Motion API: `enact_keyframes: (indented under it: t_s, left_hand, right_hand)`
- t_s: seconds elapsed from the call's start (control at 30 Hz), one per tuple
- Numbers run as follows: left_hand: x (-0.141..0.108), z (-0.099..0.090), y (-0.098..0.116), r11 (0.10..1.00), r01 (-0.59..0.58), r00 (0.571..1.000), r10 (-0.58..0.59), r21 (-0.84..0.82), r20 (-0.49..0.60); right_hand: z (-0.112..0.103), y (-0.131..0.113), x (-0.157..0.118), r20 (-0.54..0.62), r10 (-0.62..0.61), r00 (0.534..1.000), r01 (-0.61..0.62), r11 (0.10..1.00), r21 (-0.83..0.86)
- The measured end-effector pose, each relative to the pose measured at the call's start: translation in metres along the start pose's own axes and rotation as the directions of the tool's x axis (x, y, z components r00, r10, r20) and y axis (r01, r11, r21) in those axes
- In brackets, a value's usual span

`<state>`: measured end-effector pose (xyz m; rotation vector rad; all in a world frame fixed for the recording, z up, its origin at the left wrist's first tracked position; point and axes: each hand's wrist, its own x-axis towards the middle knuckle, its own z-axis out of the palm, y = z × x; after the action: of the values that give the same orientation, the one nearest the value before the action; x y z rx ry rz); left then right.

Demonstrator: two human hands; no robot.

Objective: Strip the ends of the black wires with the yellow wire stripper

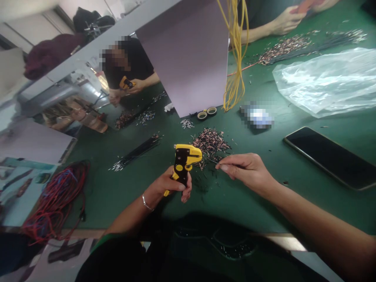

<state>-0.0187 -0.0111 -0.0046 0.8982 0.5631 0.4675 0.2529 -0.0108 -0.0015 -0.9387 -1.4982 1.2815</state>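
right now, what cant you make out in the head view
All in the head view:
Thin wire: too small to tell whether its tip enters the wire stripper; the right hand covers its held part.
Left hand: palm hidden by the wire stripper.
Blue-and-white item: blurred by pixelation.
Clear plastic bag: cut off by the right edge.

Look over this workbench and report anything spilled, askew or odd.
Copper-coloured scraps lie heaped loose on the green table beyond the yellow-and-black tool, with dark bits strewn around them. At the left, red and blue wires sit tangled, not neatly coiled. Both look untidy; no clear damage shows.
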Motion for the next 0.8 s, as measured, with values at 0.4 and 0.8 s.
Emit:
enact_keyframes:
  t_s: [0.4, 0.8]
  left_hand:
    - [0.002, 0.006, -0.013, 0.989, -0.147, 0.966, 0.148, 0.021, -0.213]
    - [0.003, -0.003, 0.004, 0.988, -0.148, 0.98, 0.142, -0.038, -0.141]
  right_hand:
    - [0.002, 0.005, 0.001, -0.03, 0.082, 0.996, -0.081, 0.996, 0.03]
    - [0.001, 0.005, 0.0, -0.045, 0.037, 0.998, -0.037, 0.999, 0.005]
